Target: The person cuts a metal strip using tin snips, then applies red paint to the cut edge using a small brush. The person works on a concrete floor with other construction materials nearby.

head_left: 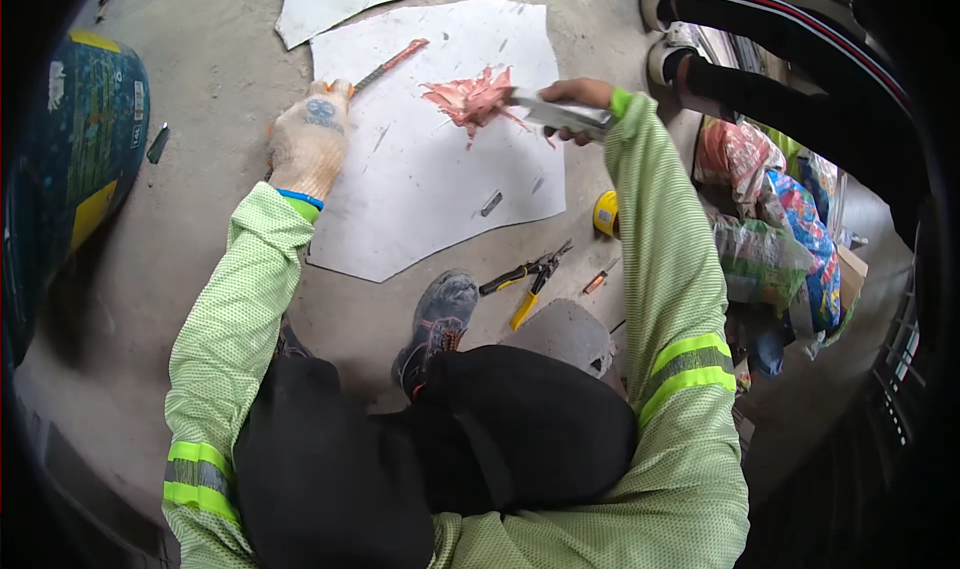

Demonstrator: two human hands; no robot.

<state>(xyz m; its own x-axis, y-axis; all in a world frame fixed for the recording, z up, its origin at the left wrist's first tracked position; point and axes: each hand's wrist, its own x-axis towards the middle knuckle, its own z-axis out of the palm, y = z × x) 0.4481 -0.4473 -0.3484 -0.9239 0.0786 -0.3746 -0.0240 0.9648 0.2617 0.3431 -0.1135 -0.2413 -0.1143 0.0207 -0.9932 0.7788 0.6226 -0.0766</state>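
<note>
My left hand (308, 144), in a pale cotton glove, is closed around a slim stick-like tool (392, 62) whose far end is smeared with pink paste. It rests over the left edge of a white board (400, 209) on the floor. Near the board's upper middle lies a spread heap of pink paste (468, 101). My bare right hand (582, 104) grips a light grey, flat-sided piece (560, 114). Its left end is at the paste; motion blur hides whether they touch, and its exact kind is unclear. A small dark strip (491, 204) lies lower on the board.
Yellow-and-black snips (532, 281), a yellow tape roll (606, 213) and a small orange-handled tool (597, 280) lie near my boot (440, 319). A large dark blue bucket (105, 129) stands left. Another person's legs (790, 89) and colourful bags (770, 219) are right.
</note>
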